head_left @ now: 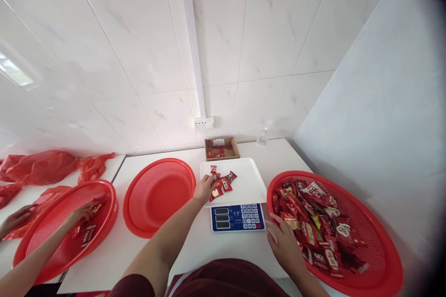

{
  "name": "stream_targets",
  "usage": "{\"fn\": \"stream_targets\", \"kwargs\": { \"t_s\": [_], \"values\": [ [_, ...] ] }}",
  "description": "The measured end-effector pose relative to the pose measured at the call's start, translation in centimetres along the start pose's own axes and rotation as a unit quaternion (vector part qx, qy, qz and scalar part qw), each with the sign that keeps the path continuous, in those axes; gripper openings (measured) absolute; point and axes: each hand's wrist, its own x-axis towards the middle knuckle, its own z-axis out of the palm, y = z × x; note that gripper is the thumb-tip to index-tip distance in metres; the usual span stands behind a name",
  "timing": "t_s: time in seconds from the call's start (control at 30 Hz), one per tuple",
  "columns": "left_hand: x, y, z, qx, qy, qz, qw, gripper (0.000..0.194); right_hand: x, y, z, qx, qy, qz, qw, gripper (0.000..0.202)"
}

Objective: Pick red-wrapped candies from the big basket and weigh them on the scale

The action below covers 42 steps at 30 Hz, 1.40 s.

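My left hand [205, 189] reaches over the left side of a white scale pan [245, 178]. Its fingers are bent and closed on small red wrapped candies at the pan's edge; the fingertips partly hide them. Beside the fingers, several more red wrapped candies [226, 184] lie loose on the pan. Below the pan shows the scale's blue keypad panel [238, 217]. My right hand [286, 243] rests at the near left rim of a red basket [378, 246], thumb and fingers apart and nothing visible in them. Assorted red candy packets [313, 222] fill much of that basket.
Left of the scale stands a red basket [160, 197] with nothing visible inside. Further left, another person's hand [79, 216] reaches into a red basket [66, 236] holding a few packets. Behind the scale are a cardboard box [228, 149], a clear bottle [263, 136] and the tiled wall.
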Motion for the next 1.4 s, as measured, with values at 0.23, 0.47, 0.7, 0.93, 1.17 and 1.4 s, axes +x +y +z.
{"fn": "stream_targets", "kwargs": {
  "t_s": [0.23,0.47,0.7,0.93,1.17,1.4],
  "values": [
    [-0.6,0.2,0.4,0.053,-0.058,0.072,0.994,0.077,0.0,-0.1,0.0,-0.002,0.02,-0.02,1.0,0.035],
    [1.1,1.1,-0.1,-0.01,-0.072,-0.003,0.997,0.045,0.0,0.0,0.3,-0.018,0.021,-0.021,0.999,0.036],
    [1.6,1.2,-0.9,-0.066,0.018,-0.067,0.995,0.023,-0.1,0.1,0.5,-0.023,0.025,-0.028,0.999,0.036],
    [-1.5,-3.4,-5.6,-0.069,0.118,-0.143,0.98,0.023,0.0,-0.1,0.2,-0.021,0.024,-0.029,0.999,0.035],
    [-3.9,-6.0,-5.7,0.071,0.138,-0.149,0.977,0.056,-0.1,0.4,0.9,-0.033,0.07,-0.059,0.995,0.033],
    [-1.2,0.8,1.6,0.013,-0.015,-0.006,1.0,0.076,-0.3,0.8,1.3,-0.048,0.095,-0.074,0.992,0.03]
  ]
}}
